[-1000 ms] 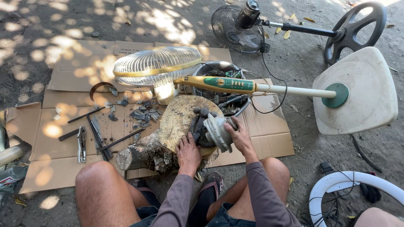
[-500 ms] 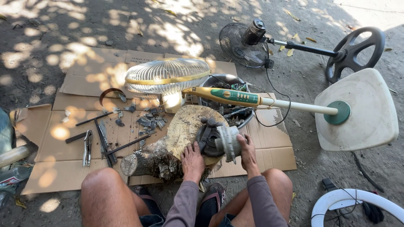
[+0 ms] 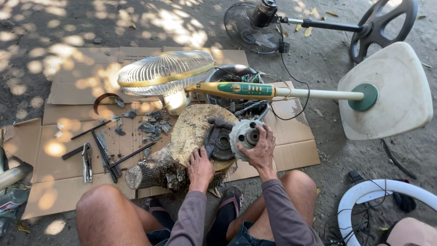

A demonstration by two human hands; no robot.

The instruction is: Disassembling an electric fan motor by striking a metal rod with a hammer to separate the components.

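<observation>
Fan motor held on a log stump

Hands work at the cut top of a log stump [image 3: 182,136] that lies on flattened cardboard [image 3: 68,150] on the ground. The right hand [image 3: 259,150] has its fingers clamped around a silver fan motor [image 3: 243,135], whose shaft end faces up; the fingers cover its far side. The left hand [image 3: 200,166] rests flat on the stump, fingers together, touching a dark round motor housing [image 3: 219,141] just beside the motor. How the two motor parts join is hard to make out.

Behind the stump stands a metal basin [image 3: 223,75] holding tangled wires and small parts, too cluttered to tell apart. A yellow-and-green fan pole [image 3: 241,89] crosses over the basin, between a wire fan guard [image 3: 166,73] and a cream base [image 3: 391,91]. Pliers [image 3: 86,161] and dark rods [image 3: 104,155] lie on the cardboard to the left. A white ring [image 3: 382,193] is cut off at the lower right edge.
</observation>
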